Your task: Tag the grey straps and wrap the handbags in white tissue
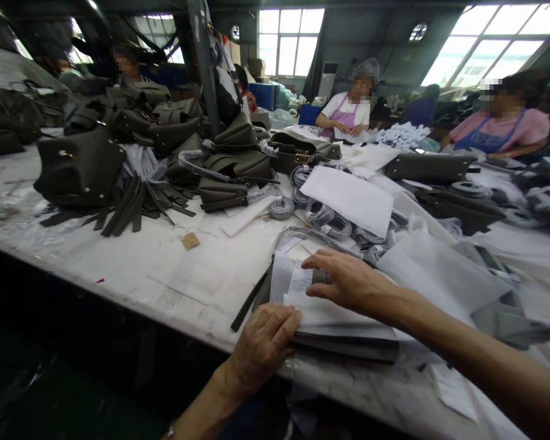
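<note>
A dark olive bag (348,345) lies flat at the table's near edge, with white paper (334,308) over its top. My left hand (268,339) grips the near left corner of the bag and paper, fingers pressed together on top. Above the paper, my right hand (341,281) has its thumb and fingers apart and holds nothing. A dark strap (247,305) sticks out to the left of the bag. Behind the bag curves a plastic-wrapped handle (297,232).
Dark bags (80,165) and loose straps (126,208) are heaped at the left. Wrapped coils (282,206) and a white sheet (348,198) lie beyond my hands. A brown tag (190,241) rests on the white table (165,263). Several people sit across the table.
</note>
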`<move>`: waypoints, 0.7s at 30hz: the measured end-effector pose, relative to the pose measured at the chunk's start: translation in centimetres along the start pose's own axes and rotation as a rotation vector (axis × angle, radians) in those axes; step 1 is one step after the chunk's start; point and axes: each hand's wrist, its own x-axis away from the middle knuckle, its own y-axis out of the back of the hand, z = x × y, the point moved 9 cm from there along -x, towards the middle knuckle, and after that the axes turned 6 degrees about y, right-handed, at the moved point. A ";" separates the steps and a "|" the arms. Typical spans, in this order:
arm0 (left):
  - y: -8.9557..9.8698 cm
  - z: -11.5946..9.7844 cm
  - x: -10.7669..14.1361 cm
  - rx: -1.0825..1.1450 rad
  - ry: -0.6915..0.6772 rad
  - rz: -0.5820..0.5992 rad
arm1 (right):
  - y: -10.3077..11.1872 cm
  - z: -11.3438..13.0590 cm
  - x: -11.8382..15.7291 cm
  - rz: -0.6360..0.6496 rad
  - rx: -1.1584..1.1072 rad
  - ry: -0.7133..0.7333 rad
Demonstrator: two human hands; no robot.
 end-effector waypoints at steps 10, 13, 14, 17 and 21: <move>0.0 0.0 0.0 0.022 -0.003 0.002 | -5.1 -0.5 -3.2 0.196 0.238 0.084; -0.2 0.0 0.2 0.020 -0.007 0.009 | -5.3 -0.2 -3.3 0.197 0.237 0.098; -0.3 0.1 0.3 0.019 -0.004 0.013 | -5.2 -0.3 -3.4 0.194 0.226 0.093; -0.5 0.2 0.6 0.032 0.010 -0.007 | -4.3 -0.7 -3.5 0.177 0.182 0.072; -0.8 0.5 1.1 0.041 0.020 -0.036 | -2.6 -0.6 -3.1 0.141 -0.084 0.079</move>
